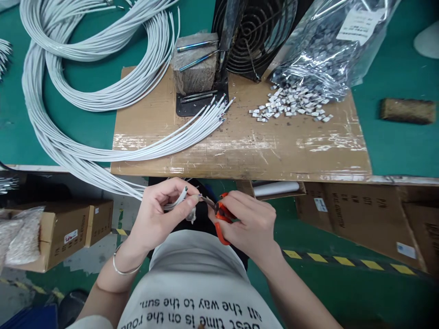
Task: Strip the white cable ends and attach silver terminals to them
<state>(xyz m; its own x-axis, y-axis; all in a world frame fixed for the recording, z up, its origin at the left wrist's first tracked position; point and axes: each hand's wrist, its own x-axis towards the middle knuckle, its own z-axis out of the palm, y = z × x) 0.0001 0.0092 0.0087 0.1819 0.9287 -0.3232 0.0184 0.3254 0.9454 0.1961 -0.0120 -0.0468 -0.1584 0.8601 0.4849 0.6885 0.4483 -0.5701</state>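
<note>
My left hand [161, 211] is closed around the ends of several white cables [176, 201], just below the bench edge over my lap. My right hand [248, 221] grips orange-handled pliers [221, 219], whose dark tip meets the cable ends by my left fingertips. The cables trail up and left to a big bundle of white cables [85, 82] looped over the green bench. A fan of cable ends [206, 121] lies on the cardboard sheet [240, 146].
Small metal terminals [291, 105] spill from a clear bag [329, 45] at the back right. A block holding tools [195, 61] and a black fan grille [257, 32] stand behind. Cardboard boxes [68, 228] sit under the bench on both sides.
</note>
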